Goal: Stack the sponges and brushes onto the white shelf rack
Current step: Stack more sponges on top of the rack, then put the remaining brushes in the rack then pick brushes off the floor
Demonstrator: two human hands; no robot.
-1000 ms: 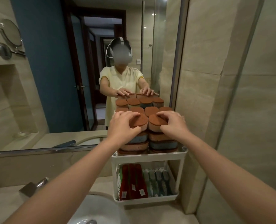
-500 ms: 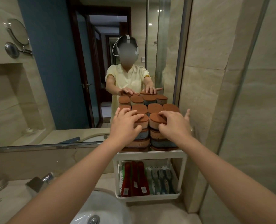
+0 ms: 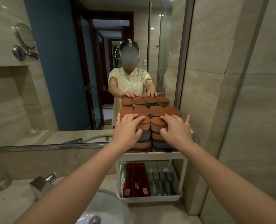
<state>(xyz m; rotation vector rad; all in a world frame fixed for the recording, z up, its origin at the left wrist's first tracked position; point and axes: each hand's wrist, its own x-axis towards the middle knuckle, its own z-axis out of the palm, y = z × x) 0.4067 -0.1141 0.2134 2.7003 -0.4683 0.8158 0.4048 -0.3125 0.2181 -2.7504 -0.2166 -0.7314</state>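
A white two-tier shelf rack (image 3: 151,155) stands on the counter against the mirror. Its top tier carries stacks of brown-topped sponges (image 3: 156,111), several high, in two rows. My left hand (image 3: 128,127) lies on the front left stack, fingers curled over the top sponge (image 3: 145,121). My right hand (image 3: 176,126) rests on the front right stack, fingers on its top sponge (image 3: 156,122) and thumb against the side. The lower tier holds red brushes (image 3: 136,181) on the left and green-and-grey brushes (image 3: 162,181) on the right.
A white sink (image 3: 105,207) with a chrome tap (image 3: 42,182) sits below left of the rack. The wall mirror (image 3: 69,70) backs the rack and reflects me and the sponges. A tiled wall (image 3: 206,94) and glass panel close the right side.
The view has shifted slightly. Both hands stay on the front sponge stacks; my fingers have spread a little flatter over the tops.
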